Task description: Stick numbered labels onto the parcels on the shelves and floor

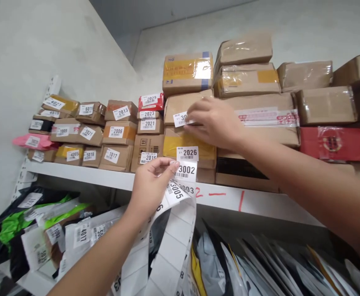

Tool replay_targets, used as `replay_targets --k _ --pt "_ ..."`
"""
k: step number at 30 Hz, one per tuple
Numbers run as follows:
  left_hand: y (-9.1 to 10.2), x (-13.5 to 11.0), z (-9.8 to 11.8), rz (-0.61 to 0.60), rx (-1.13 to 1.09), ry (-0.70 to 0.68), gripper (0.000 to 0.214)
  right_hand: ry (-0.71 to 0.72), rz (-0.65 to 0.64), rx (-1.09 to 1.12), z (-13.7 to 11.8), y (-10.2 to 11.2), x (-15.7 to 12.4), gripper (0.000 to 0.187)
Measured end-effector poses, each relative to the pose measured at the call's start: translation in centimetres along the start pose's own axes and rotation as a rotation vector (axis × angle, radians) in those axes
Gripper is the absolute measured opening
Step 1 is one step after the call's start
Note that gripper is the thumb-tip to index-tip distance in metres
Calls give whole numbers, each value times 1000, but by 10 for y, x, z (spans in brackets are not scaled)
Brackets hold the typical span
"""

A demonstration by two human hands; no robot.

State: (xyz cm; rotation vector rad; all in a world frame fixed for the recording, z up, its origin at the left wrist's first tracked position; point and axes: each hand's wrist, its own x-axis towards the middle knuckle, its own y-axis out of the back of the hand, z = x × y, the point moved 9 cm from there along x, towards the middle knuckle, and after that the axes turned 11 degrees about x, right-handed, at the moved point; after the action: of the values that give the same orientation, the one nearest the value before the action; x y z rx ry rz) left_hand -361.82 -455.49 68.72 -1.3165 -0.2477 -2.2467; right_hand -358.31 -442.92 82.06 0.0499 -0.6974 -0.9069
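Observation:
My left hand (151, 181) pinches a long strip of white barcode labels (173, 234) between thumb and fingers; 3002, 3003 and 3005 can be read near the grip. The strip folds over and hangs down below the shelf edge. With its fingertips, my right hand (215, 121) holds the right end of a single label (180, 119) against the front of a cardboard box (180, 102). Its fingers cover the last digits, leaving "30" visible. Just below, a yellow-taped box (170, 142) bears a label reading 2026 (188, 153).
Labelled small parcels (118, 131) line the white shelf (99, 174) to the left. Unlabelled boxes (246, 78) and a red parcel (330, 144) are stacked to the right. Bagged parcels (44, 230) and upright envelopes (260, 263) fill the level below. A wall (75, 53) stands behind.

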Motion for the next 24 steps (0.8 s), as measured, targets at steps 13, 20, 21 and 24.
replay_targets --k 13,20,21,24 --pt "-7 4 21 7 108 -114 27 -253 150 171 38 -3 6 28" --pt "1 40 68 89 533 -455 16 -396 232 238 51 1 7 15" --pt "-3 45 71 62 570 -483 15 -400 243 242 51 1 8 15" --pt "-11 58 73 -6 635 -496 13 -422 297 257 54 2 8 15"
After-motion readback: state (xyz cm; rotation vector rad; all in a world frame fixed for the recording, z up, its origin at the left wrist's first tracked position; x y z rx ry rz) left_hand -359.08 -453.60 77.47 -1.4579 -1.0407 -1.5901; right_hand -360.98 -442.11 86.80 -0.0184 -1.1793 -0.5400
